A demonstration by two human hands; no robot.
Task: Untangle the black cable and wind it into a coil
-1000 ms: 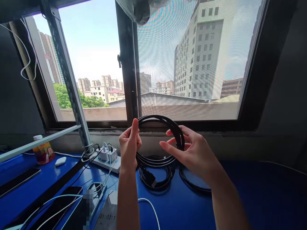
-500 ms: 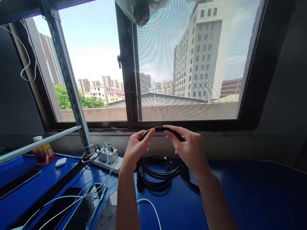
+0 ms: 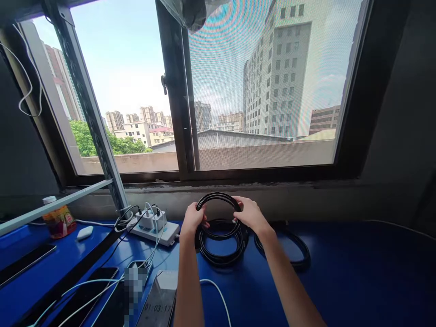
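A coiled black cable (image 3: 218, 195) is held up as a ring between both hands. My left hand (image 3: 195, 219) is closed on the ring's left side, and my right hand (image 3: 248, 212) grips its right side. Just below and behind it, another black cable coil (image 3: 221, 260) lies on the blue table (image 3: 357, 277); the two overlap in view. To the right, partly behind my right forearm, a further black cable coil (image 3: 301, 261) rests on the table.
Left of my hands is a white power strip (image 3: 166, 234) with plugs and cables. Several phones lie at the left, one showing digits (image 3: 158, 306). A bottle (image 3: 59, 220) stands near a white case (image 3: 85, 233). A metal post (image 3: 91, 109) rises before the window.
The held cable has tilted from nearly edge-on to an open ring and come lower. My hands moved down with it. The right-hand coil shows more, and the view has shifted slightly.
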